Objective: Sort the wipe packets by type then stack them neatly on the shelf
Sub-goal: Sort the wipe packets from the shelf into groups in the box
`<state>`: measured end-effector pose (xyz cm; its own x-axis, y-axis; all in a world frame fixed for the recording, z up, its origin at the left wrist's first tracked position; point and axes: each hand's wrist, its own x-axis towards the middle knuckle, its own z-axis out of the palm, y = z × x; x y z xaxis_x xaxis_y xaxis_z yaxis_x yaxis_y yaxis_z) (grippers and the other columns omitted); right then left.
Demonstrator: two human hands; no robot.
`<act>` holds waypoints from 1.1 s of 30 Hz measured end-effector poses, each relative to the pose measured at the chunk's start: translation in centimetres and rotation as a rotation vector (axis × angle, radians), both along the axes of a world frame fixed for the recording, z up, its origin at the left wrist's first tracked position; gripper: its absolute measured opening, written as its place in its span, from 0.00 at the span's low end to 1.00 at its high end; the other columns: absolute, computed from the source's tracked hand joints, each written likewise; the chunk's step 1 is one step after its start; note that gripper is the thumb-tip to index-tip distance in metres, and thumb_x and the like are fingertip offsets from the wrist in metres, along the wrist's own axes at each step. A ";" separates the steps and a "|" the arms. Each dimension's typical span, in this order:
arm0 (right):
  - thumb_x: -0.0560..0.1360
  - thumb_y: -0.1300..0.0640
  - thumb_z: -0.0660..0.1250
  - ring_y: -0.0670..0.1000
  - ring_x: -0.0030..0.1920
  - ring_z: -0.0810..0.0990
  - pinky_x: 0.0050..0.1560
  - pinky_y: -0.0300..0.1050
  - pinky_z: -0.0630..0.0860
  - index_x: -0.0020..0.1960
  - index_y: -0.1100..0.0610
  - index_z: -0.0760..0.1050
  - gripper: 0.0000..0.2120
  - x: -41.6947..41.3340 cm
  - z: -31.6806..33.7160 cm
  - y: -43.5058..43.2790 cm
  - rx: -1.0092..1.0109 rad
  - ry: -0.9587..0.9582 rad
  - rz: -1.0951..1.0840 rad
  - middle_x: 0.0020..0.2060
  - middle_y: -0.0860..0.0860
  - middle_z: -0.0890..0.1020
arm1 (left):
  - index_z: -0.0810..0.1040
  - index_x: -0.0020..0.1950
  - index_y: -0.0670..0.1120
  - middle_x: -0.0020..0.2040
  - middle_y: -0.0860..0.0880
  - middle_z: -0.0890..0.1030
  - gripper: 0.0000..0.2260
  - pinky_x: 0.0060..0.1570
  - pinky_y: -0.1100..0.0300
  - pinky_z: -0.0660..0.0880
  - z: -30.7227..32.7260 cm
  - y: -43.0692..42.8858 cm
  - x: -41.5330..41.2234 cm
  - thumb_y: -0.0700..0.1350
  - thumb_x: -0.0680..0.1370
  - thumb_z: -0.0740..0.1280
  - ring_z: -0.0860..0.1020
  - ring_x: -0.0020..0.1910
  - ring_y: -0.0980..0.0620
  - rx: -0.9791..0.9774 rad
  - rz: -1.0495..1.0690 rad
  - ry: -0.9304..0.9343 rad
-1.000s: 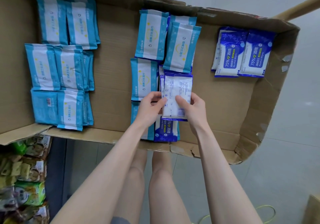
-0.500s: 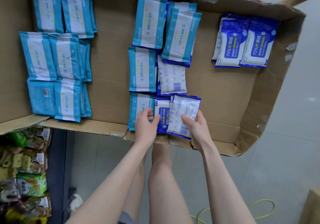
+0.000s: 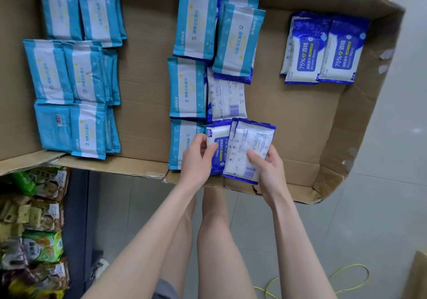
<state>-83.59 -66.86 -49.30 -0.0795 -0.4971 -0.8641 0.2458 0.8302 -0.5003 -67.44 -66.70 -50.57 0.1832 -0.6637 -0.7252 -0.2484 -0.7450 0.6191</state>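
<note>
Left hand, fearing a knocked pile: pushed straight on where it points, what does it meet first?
The left hand already touches the face-up alcohol packet; beyond it, probably the face-down packet lying behind.

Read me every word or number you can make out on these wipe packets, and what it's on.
"75%": dark blue packets, far right.
"Alcohol Wipes": same packets.
"酒精": same packets.
Light blue packets: Chinese print, too blurred.
Packet in right hand: small print, unreadable.

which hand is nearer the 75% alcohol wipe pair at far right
Right. The right hand, holding a face-down packet, is toward the person and left of the alcohol wipe pair; the left hand is farther left, pinching a blue packet.
</note>
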 end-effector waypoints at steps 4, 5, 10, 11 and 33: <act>0.76 0.67 0.65 0.55 0.53 0.82 0.53 0.53 0.79 0.57 0.58 0.73 0.11 0.0 0.5 -2.1 -0.076 0.033 -0.037 0.52 0.54 0.83 | 0.70 0.46 0.52 0.42 0.56 0.78 0.04 0.43 0.59 0.75 1.1 -3.1 0.0 0.45 0.81 0.61 0.76 0.41 0.60 -0.083 0.102 0.110; 0.76 0.67 0.65 0.55 0.54 0.82 0.54 0.54 0.79 0.56 0.57 0.73 0.11 0.1 0.2 -3.0 -0.096 0.056 -0.034 0.52 0.53 0.83 | 0.70 0.47 0.52 0.43 0.55 0.78 0.04 0.45 0.57 0.75 1.0 -4.3 -0.2 0.45 0.81 0.60 0.76 0.42 0.59 -0.078 0.119 0.112; 0.76 0.67 0.65 0.52 0.52 0.81 0.56 0.55 0.77 0.56 0.57 0.70 0.11 0.6 -1.7 -7.2 -0.155 0.109 0.028 0.53 0.53 0.81 | 0.69 0.53 0.46 0.56 0.45 0.71 0.04 0.54 0.54 0.73 -0.3 -8.7 -1.5 0.45 0.81 0.59 0.73 0.49 0.52 -0.055 0.075 -0.055; 0.76 0.66 0.65 0.53 0.53 0.81 0.57 0.57 0.77 0.57 0.57 0.70 0.12 0.7 -2.1 -7.7 -0.150 0.109 0.040 0.54 0.54 0.81 | 0.70 0.56 0.45 0.57 0.46 0.70 0.06 0.53 0.57 0.72 -0.4 -8.9 -1.8 0.45 0.81 0.60 0.72 0.49 0.53 -0.057 0.054 -0.098; 0.77 0.64 0.64 0.56 0.54 0.82 0.53 0.57 0.79 0.62 0.60 0.70 0.14 1.3 1.3 -3.2 -0.018 -0.043 -0.135 0.56 0.56 0.81 | 0.63 0.61 0.50 0.56 0.50 0.77 0.09 0.54 0.44 0.76 2.0 -5.4 0.7 0.47 0.82 0.57 0.78 0.54 0.47 0.081 0.037 0.055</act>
<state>-82.28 -70.02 -48.01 -0.1100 -0.4999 -0.8591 0.3761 0.7791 -0.5015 -66.74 -72.05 -48.58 0.1646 -0.5962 -0.7858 -0.1874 -0.8011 0.5685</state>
